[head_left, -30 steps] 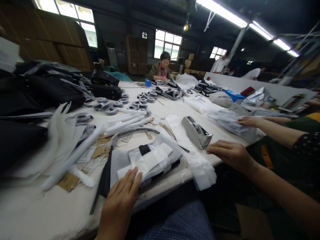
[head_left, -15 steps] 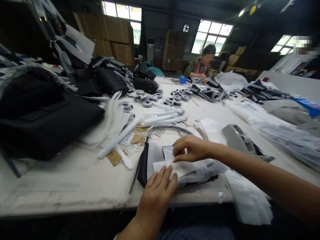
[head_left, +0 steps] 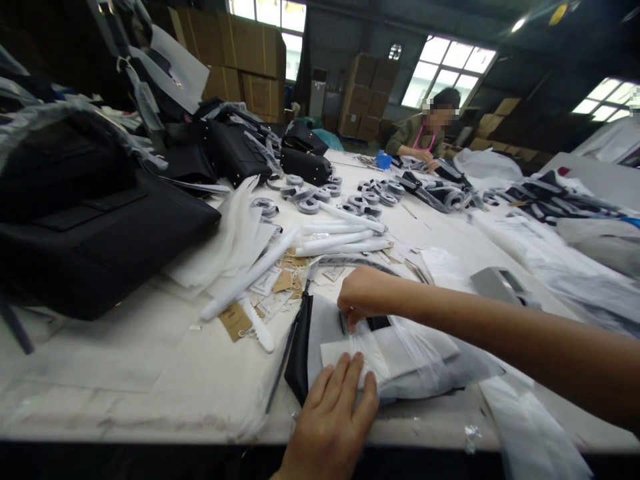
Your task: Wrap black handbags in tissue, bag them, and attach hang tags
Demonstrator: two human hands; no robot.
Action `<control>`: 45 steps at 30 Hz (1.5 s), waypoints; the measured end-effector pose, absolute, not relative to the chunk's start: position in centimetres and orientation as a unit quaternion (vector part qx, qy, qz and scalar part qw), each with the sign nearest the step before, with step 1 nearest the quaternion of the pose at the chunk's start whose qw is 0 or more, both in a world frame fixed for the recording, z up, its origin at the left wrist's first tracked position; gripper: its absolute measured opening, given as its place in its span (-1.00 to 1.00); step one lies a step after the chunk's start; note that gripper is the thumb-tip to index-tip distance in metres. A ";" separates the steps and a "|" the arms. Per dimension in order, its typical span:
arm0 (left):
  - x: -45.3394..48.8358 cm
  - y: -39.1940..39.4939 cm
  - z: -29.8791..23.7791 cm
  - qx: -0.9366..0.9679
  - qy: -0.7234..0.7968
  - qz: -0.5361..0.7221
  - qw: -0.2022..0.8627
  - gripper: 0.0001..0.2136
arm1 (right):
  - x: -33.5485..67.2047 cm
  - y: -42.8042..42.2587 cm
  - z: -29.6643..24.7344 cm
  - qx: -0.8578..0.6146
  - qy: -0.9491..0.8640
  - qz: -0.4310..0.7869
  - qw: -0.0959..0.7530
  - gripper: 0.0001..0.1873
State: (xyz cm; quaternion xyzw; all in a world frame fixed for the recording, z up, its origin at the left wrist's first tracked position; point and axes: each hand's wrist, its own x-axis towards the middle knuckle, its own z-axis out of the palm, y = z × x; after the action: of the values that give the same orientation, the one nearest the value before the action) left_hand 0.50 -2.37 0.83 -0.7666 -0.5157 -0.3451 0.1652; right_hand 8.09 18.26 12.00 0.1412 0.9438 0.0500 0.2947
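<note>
A wrapped bundle [head_left: 420,353] of white tissue and clear plastic over a black item lies at the near table edge. My left hand [head_left: 333,417] rests flat on its near corner, fingers stretched out. My right hand [head_left: 363,297] reaches across from the right and pinches the bundle's far edge, fingers curled down onto the wrapping. A black strap or flap [head_left: 300,347] sticks out on the bundle's left side.
Black bags [head_left: 95,227] pile up at left. White wrapped rods [head_left: 250,273], brown tags [head_left: 235,320] and grey tape rolls [head_left: 310,203] litter the white table [head_left: 125,373]. A grey tape dispenser [head_left: 503,287] stands right. A person [head_left: 425,130] works at the far end.
The view swung left and down. My right hand came in from beside the tape dispenser to the bundle's far edge and pinched it. My left hand stayed flat on the near corner.
</note>
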 end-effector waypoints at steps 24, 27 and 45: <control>0.6 -2.4 0.0 -0.763 -0.502 -0.357 0.196 -0.65 | 10.4 24.8 6.1 0.399 0.785 -0.403 0.248 -0.46; 0.6 -2.4 -0.1 -0.760 -0.499 -0.364 0.203 -0.65 | 11.0 23.7 7.4 0.412 0.822 -0.350 0.182 -0.58; 0.5 -2.6 -0.6 -0.780 -0.517 -0.311 0.165 -0.68 | 13.5 18.6 6.4 0.373 0.849 -0.361 0.097 -0.51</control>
State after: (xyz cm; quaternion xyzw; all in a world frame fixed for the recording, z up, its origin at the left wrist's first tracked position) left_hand 0.47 -2.64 -0.58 -0.7800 -0.5175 -0.3107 0.1652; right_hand 13.53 18.58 6.44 0.3731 0.8493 -0.3608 0.0968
